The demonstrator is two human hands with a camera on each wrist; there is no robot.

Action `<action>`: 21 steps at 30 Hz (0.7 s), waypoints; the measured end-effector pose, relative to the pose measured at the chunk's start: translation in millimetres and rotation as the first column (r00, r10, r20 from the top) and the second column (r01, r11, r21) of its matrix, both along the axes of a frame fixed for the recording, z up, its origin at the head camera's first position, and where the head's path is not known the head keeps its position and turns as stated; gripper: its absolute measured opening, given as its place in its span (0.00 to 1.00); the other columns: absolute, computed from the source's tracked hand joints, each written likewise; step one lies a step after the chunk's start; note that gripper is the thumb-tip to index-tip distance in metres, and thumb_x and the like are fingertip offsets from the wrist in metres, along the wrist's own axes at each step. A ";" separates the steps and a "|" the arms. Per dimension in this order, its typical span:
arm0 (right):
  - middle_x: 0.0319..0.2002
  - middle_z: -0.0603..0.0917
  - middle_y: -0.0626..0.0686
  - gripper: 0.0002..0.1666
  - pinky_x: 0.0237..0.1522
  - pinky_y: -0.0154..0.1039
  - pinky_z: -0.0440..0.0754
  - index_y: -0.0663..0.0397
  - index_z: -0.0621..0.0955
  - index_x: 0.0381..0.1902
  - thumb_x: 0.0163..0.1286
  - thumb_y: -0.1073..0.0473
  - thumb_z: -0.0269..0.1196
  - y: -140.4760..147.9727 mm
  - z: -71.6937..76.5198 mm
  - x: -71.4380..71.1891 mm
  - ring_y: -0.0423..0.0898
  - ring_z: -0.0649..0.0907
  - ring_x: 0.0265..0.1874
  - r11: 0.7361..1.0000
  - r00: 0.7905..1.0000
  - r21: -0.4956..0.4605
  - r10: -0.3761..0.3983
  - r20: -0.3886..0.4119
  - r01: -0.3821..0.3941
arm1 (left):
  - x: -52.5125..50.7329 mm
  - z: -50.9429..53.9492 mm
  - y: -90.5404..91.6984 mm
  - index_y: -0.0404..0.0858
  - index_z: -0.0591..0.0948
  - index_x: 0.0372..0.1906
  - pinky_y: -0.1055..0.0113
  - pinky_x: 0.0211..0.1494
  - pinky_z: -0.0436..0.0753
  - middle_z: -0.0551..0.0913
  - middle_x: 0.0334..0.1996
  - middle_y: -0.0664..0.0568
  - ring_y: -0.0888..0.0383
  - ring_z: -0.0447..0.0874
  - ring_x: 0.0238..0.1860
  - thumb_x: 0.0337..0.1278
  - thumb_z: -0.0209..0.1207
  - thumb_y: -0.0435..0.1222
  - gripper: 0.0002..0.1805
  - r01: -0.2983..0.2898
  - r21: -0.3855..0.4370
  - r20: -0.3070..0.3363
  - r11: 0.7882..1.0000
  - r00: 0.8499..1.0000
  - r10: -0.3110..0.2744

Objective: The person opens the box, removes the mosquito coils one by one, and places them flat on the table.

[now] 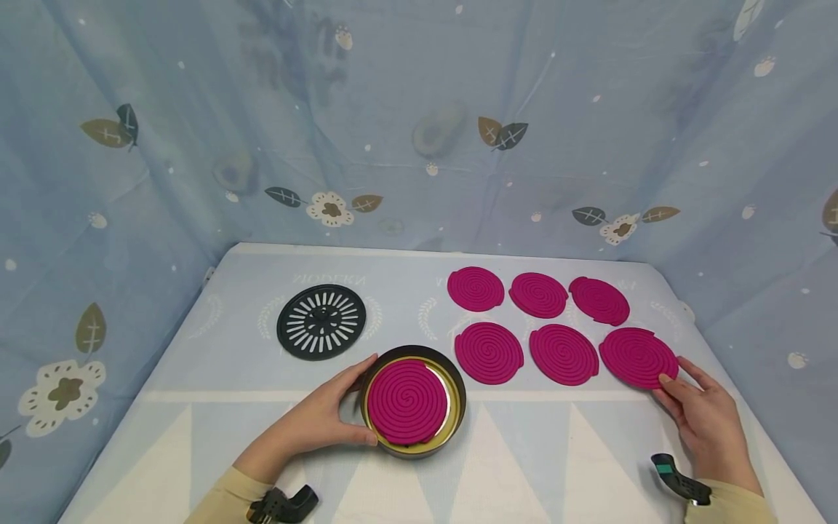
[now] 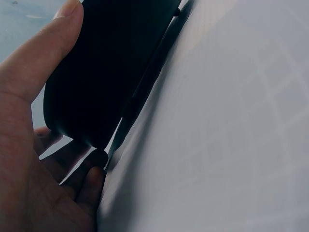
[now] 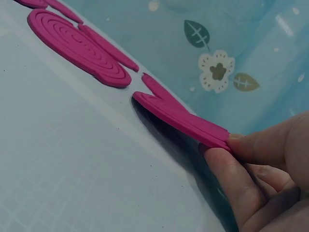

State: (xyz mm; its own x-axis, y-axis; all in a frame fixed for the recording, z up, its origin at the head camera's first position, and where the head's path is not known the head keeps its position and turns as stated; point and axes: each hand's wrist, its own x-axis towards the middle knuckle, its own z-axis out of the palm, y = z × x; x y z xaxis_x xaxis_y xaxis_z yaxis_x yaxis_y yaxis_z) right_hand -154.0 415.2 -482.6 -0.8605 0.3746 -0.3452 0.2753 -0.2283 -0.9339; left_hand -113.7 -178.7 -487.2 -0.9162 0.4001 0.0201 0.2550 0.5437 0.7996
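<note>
A round dark tin (image 1: 458, 400) with a gold inside holds a magenta spiral coil (image 1: 407, 402). My left hand (image 1: 321, 415) grips the tin's left side, thumb at the near side and fingers round the back; in the left wrist view the hand (image 2: 43, 159) is curved around the dark wall (image 2: 106, 63). At the right, my right hand (image 1: 710, 415) pinches the edge of another magenta coil (image 1: 638, 357). The right wrist view shows that coil (image 3: 178, 118) tilted, its near edge raised off the table, between thumb and fingers of the hand (image 3: 265, 179).
Several magenta coils lie flat in two rows, among them one in the front row (image 1: 489, 353) and one in the back row (image 1: 476, 289). A black slotted round lid (image 1: 321, 322) lies at the left of the table (image 1: 249, 437). A blue patterned curtain (image 1: 406, 131) hangs behind.
</note>
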 end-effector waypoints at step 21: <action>0.76 0.50 0.60 0.54 0.41 0.32 0.86 0.55 0.50 0.79 0.66 0.51 0.68 4.3 -1.5 -0.8 0.30 0.84 0.35 0.992 0.996 0.126 0.015 0.085 -0.026 | -0.4 0.6 0.3 0.52 0.57 0.78 0.46 0.74 0.60 0.62 0.72 0.63 0.60 0.64 0.70 0.28 0.77 0.62 0.66 0.003 0.003 0.007 1.000 1.000 -0.003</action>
